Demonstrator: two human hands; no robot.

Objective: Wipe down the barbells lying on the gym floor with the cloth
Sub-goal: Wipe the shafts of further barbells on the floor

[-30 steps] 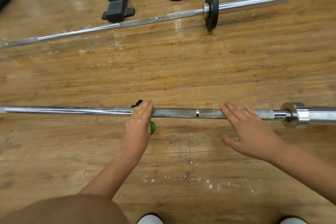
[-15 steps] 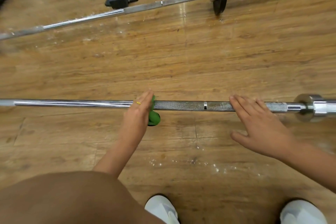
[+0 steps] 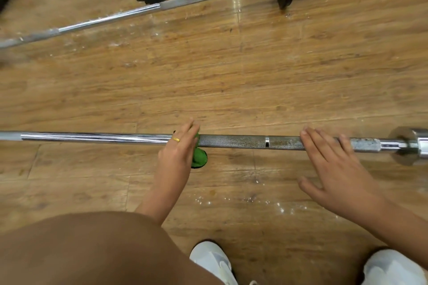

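The left hand (image 3: 178, 152), fingers laid straight, presses the small green cloth (image 3: 199, 157) onto the long steel barbell (image 3: 231, 141) lying across the wooden gym floor (image 3: 231, 88), while the right hand (image 3: 333, 169) rests flat, fingers extended, on the bar's knurled stretch.

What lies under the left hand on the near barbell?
A green cloth shows beside the left hand, against the barbell and reaching just below it. The hand covers the rest, so how the cloth wraps the bar cannot be seen.
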